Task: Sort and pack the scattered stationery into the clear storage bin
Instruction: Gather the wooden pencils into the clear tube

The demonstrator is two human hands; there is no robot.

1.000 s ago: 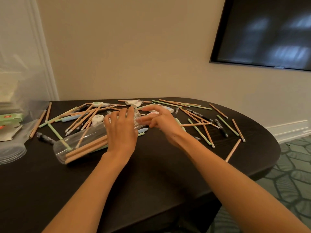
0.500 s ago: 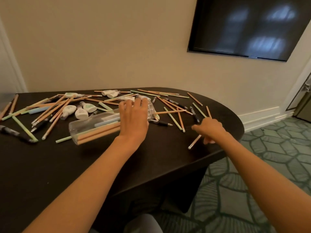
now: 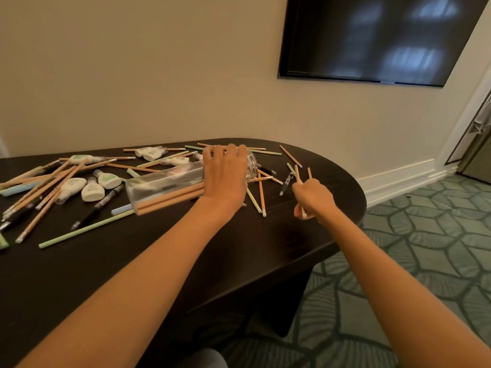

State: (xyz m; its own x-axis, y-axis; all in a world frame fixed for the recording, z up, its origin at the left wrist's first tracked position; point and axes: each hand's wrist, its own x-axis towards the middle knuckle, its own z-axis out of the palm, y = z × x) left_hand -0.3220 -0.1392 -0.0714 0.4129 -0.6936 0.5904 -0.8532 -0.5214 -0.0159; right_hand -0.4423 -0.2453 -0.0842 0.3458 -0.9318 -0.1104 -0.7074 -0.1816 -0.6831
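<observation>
Your left hand [image 3: 225, 176] curls its grip over the clear bin [image 3: 164, 183], pinning it on its side mid-tabletop [image 3: 265, 248]. That likely stops it rolling and keeps its mouth facing right for loading. Your right hand [image 3: 313, 199], near the rounded end, pinches gathered pencils [image 3: 297, 173]. The bin is long and transparent, with orange pencils [image 3: 170, 199] along its lower wall.

Dark oval table [image 3: 159, 261]; scattered pencils [image 3: 87, 229], pens [image 3: 97, 206], correction-tape dispensers [image 3: 92, 192]; clear tube [image 3: 164, 181] on its side

Pencils [image 3: 170, 199] inside container [image 3: 159, 183] on table [image 3: 106, 261]; correction tapes [image 3: 91, 192] left; perhaps pens [image 3: 286, 183] right
</observation>
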